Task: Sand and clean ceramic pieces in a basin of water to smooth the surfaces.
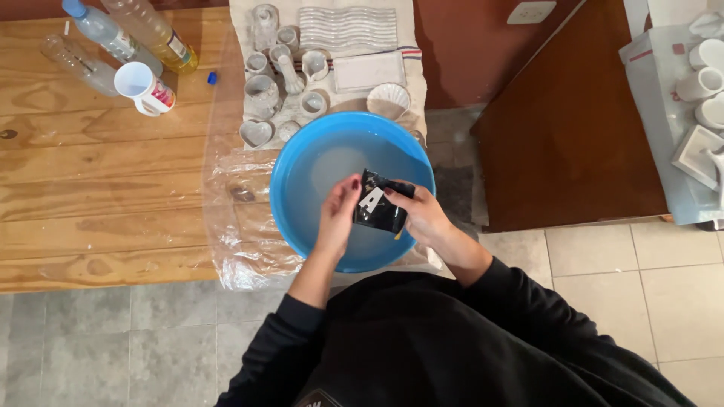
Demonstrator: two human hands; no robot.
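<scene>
A round blue basin (290,162) of cloudy water stands on clear plastic sheet at the wooden table's near edge. Over the basin I hold a black square piece (383,212) with a small white shape (370,199) on it. My right hand (422,216) grips the black piece from the right side. My left hand (338,215) reaches in from the left, its fingertips on the white shape and the piece's edge. Both sleeves are black.
Behind the basin, several small white plaster pieces (261,94), a heart (256,133), a shell dish (388,99) and ribbed trays (347,29) lie on a cloth. Plastic bottles (154,30) and a white measuring jug (143,88) rest at the back left. More white pieces (705,79) sit on a surface at right.
</scene>
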